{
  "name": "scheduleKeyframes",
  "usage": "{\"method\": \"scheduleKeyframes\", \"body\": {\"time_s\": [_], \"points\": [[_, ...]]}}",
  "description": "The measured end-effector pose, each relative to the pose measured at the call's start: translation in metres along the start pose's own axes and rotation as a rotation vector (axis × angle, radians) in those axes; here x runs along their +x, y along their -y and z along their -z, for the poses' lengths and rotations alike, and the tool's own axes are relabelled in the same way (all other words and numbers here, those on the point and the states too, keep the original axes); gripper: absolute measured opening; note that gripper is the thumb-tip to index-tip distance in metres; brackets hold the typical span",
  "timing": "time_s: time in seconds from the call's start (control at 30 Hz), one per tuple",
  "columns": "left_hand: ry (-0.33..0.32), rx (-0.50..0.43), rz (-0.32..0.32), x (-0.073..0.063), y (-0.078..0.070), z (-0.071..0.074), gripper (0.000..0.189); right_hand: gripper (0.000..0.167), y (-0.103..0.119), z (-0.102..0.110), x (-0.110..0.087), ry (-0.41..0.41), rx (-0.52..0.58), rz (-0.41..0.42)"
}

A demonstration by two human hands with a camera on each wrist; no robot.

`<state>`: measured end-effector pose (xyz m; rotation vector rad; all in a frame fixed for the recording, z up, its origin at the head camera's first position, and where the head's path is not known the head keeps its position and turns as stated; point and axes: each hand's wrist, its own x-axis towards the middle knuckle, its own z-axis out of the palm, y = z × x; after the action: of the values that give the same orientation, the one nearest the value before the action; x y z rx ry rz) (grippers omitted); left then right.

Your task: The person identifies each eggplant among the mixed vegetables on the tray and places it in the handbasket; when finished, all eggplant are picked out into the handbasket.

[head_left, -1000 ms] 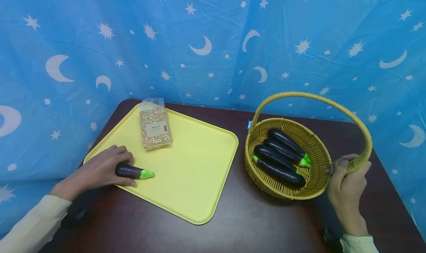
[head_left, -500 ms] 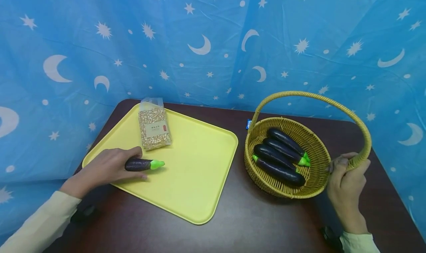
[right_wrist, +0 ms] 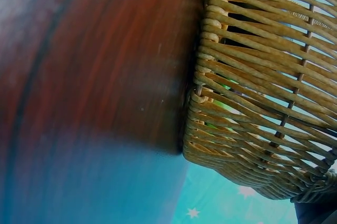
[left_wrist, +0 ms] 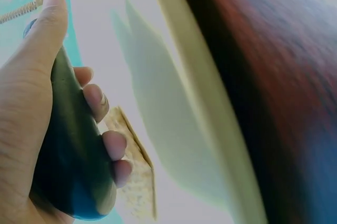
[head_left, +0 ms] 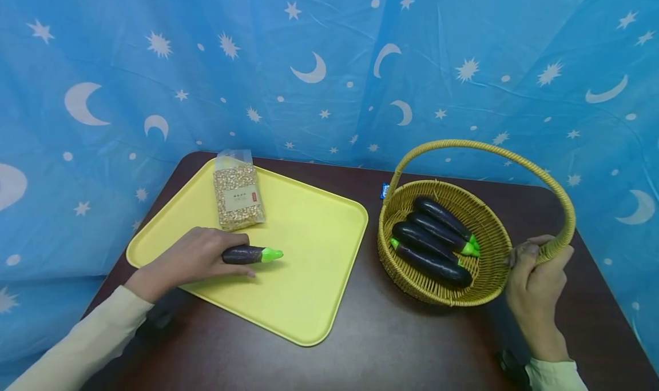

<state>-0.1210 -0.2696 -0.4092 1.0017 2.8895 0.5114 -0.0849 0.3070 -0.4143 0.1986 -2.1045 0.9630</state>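
Note:
In the head view my left hand (head_left: 201, 258) grips a dark purple eggplant (head_left: 242, 255) with a bright green stem end pointing right. It is held over the yellow tray (head_left: 304, 282); the left wrist view shows the fingers wrapped round the eggplant (left_wrist: 73, 145) and a shadow on the tray. My right hand (head_left: 538, 296) holds the wicker basket's handle (head_left: 562, 202) near its right base. Several more eggplants (head_left: 435, 265) lie inside the round basket (head_left: 399, 276). The right wrist view shows the basket's woven side (right_wrist: 258, 87), not the hand.
A clear bag of pale grains (head_left: 238, 196) with a label lies at the tray's back left, just beyond the left hand. A small blue tag (head_left: 384, 191) shows by the basket. Behind the dark table (head_left: 370, 334) hangs a blue curtain (head_left: 329, 111) with moons and stars.
My left hand has lifted the eggplant from the tray's left front part and carried it rightward over the tray. The right hand and basket have stayed in place.

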Motion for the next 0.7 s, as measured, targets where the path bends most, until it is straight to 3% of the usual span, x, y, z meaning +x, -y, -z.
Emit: {"method": "scheduleKeyframes", "body": {"time_s": [0.33, 0.57, 0.7], "points": [[0.017, -0.021, -0.067, 0.032, -0.022, -0.003, 0.047, 0.026, -0.016, 0.001, -0.002, -0.011, 0.0, -0.001], [-0.012, -0.031, -0.202, 0.061, -0.045, -0.004, 0.045, 0.028, -0.015, 0.0, -0.002, -0.005, 0.032, -0.01], [-0.016, -0.035, -0.248, 0.075, -0.058, -0.004, 0.044, 0.025, -0.016, 0.0, -0.003, 0.003, 0.032, -0.007]]}}
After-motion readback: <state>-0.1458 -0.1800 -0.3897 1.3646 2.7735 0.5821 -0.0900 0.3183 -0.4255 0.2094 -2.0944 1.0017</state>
